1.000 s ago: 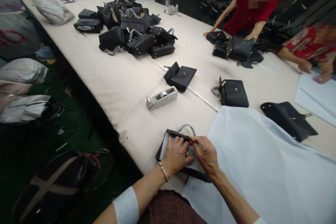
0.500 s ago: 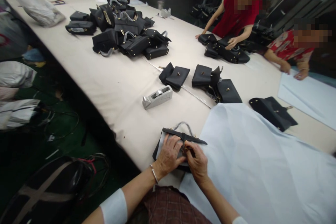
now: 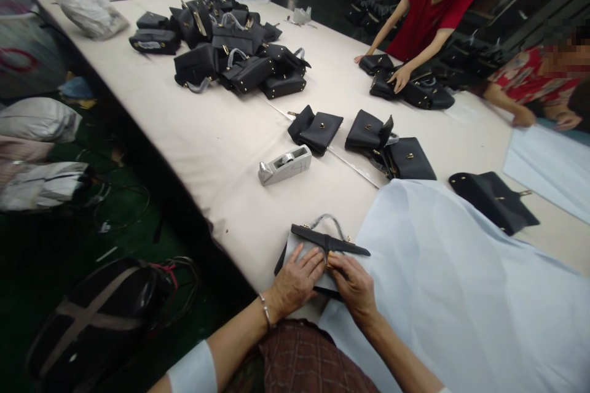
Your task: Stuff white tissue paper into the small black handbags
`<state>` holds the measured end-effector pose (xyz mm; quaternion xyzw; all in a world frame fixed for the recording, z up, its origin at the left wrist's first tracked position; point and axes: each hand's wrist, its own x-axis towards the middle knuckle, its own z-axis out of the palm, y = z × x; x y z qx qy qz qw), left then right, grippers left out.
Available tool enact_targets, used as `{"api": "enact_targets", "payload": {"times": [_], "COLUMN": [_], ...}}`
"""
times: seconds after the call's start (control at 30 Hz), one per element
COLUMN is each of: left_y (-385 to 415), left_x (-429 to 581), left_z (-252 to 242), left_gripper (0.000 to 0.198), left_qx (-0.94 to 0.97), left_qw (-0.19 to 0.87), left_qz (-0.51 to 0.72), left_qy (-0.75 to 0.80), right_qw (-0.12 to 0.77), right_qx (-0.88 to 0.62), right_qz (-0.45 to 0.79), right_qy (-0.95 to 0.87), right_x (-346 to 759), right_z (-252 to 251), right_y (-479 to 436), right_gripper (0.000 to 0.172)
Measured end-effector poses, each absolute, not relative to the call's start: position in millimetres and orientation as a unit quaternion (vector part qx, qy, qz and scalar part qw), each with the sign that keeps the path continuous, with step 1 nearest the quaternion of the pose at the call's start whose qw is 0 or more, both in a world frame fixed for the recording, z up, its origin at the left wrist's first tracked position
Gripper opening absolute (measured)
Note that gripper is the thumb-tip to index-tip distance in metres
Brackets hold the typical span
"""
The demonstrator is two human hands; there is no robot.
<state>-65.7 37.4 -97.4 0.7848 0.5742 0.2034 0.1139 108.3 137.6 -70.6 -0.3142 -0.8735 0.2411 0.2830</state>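
A small black handbag with a wrapped handle lies at the table's near edge, partly covered in white paper. My left hand presses flat on the bag's paper-covered front, fingers spread. My right hand is beside it, fingertips pinched at the bag's middle clasp strap. A large pale blue sheet of wrapping paper spreads to the right under the bag.
A grey tape dispenser stands just beyond the bag. Loose black bags lie further out, and a big pile at the far left. Two other people work at the far right. Bags and cables lie on the floor at left.
Both my hands slid slightly down the bag's front and the strap now lies flat across its top. The person in red shifted bags at the far side.
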Motion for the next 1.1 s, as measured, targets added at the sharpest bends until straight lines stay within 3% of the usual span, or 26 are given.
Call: {"api": "enact_targets", "payload": {"times": [0.23, 0.5, 0.63, 0.77, 0.87, 0.97, 1.1], "left_y": [38.5, 40.2, 39.9, 40.1, 41.5, 43.9, 46.9], "left_x": [-63.2, -62.5, -62.5, -64.1, -65.9, -66.9, -66.1], "left_z": [-98.1, -102.5, -104.8, -105.3, -104.5, -103.5, -102.6], "left_gripper": [0.070, 0.065, 0.065, 0.069, 0.071, 0.068, 0.061], "left_qx": [0.778, 0.785, 0.789, 0.794, 0.803, 0.806, 0.806], "left_qw": [0.083, 0.055, 0.058, 0.071, 0.072, 0.069, 0.055], "left_qz": [0.226, 0.233, 0.232, 0.228, 0.216, 0.212, 0.222], "left_qy": [0.580, 0.572, 0.566, 0.559, 0.550, 0.548, 0.546], "right_qw": [0.280, 0.219, 0.195, 0.077, 0.024, 0.018, 0.076], "right_qx": [-0.288, -0.248, -0.287, -0.366, -0.379, -0.386, -0.330], "right_qz": [0.170, 0.151, 0.211, 0.321, 0.328, 0.311, 0.347], "right_qy": [-0.900, -0.931, -0.914, -0.870, -0.865, -0.868, -0.875], "right_x": [109.1, 117.9, 114.5, 99.6, 89.5, 87.9, 100.4], "right_z": [-73.1, -71.1, -64.4, -48.9, -42.4, -45.9, -56.5], "right_y": [131.3, 126.9, 132.1, 146.2, 153.9, 156.4, 160.2], "right_gripper": [0.017, 0.032, 0.022, 0.008, 0.012, 0.016, 0.014]}}
